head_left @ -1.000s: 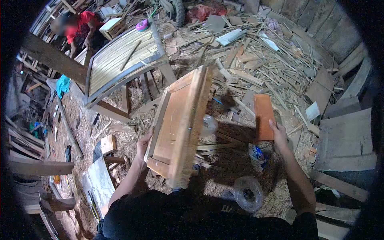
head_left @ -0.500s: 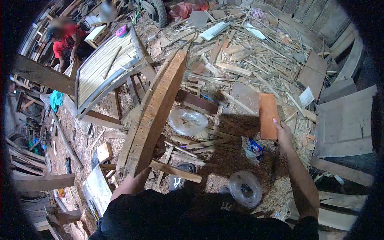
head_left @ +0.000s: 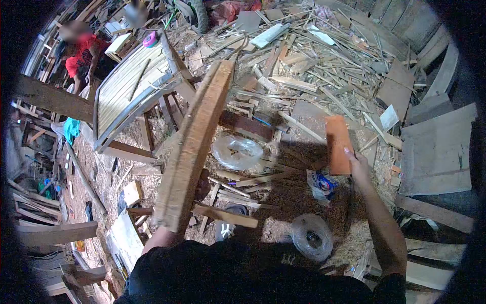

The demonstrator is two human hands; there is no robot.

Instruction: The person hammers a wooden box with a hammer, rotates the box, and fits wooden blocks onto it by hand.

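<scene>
While the left hand (head_left: 203, 183), mostly hidden, is closed around a rough brown wooden panel (head_left: 195, 147) slanting edge-on before the torso, the right hand (head_left: 358, 164) grips a smooth orange block (head_left: 337, 146) by its right edge, thumb on top. Open air separates the two pieces; a slatted frame (head_left: 132, 83) crowds the left, and scrap wood (head_left: 324, 76) litters the floor beyond.

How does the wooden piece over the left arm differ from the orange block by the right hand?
Size: the wooden piece looks much longer than the orange block.
Colour: the wooden piece is pale tan-brown; the orange block is a more even, reddish orange.
Pose: the wooden piece slants, top end to the right; the orange block stands nearly upright in view.
Shared: both are long, straight-sided and held up in a hand.
</scene>
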